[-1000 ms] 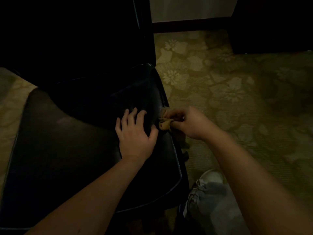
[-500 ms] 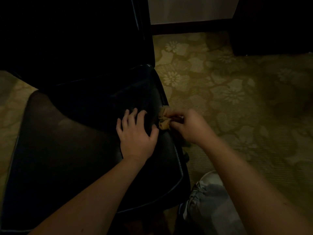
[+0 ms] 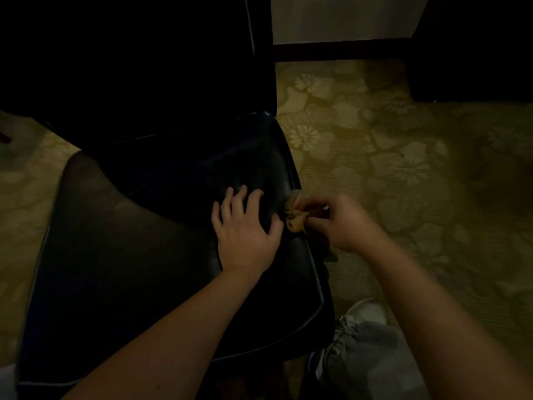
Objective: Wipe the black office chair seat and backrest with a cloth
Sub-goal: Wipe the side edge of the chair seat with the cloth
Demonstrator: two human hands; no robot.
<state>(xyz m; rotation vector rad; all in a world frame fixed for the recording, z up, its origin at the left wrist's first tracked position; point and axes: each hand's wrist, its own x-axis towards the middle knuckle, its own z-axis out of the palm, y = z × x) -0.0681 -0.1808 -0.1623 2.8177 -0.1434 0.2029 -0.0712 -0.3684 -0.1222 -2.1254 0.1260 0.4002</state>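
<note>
Item: cloth (image 3: 295, 217), tan and bunched, pinched in my curled right hand (image 3: 343, 223) at the right edge of the seat (image 3: 144, 269). It has barely shifted in the last second (short rubs on one spot, I judge). Left hand (image 3: 245, 229): flat, fingers spread, bracing the seat just inside that edge; backrest (image 3: 129, 67), behind the seat, likely still to do.
</note>
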